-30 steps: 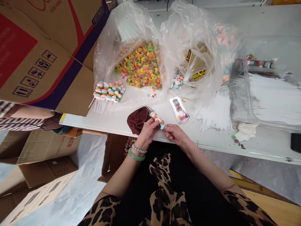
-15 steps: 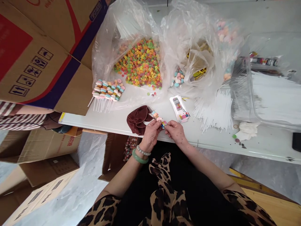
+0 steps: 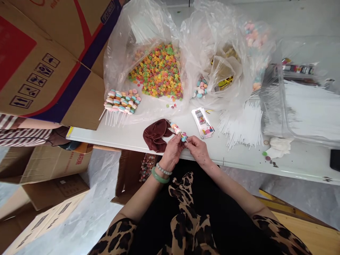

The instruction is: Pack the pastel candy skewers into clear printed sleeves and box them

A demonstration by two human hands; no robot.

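Note:
My left hand is closed round a wrapped candy stick, with pastel candies at its far end and a colourful printed part at the near end. Thumb and fingers of my right hand pinch the near end of the same candy stick; the exact grip is partly hidden. A brown cloth lies just left of my left hand. Beyond my right hand is a stack of printed cards or wrappers. Finished-looking candy skewers lie in a row on clear plastic at the left.
A plastic bag holds ring candies; another bag holds gold ties. White sticks and a clear bin are to the right. A large cardboard box stands left, near another person's striped sleeve. An open carton sits below the table edge.
My left hand has tilted and shifted slightly right, and the candy stick has turned so its printed near end shows more. My right fingers stay pinched at that end.

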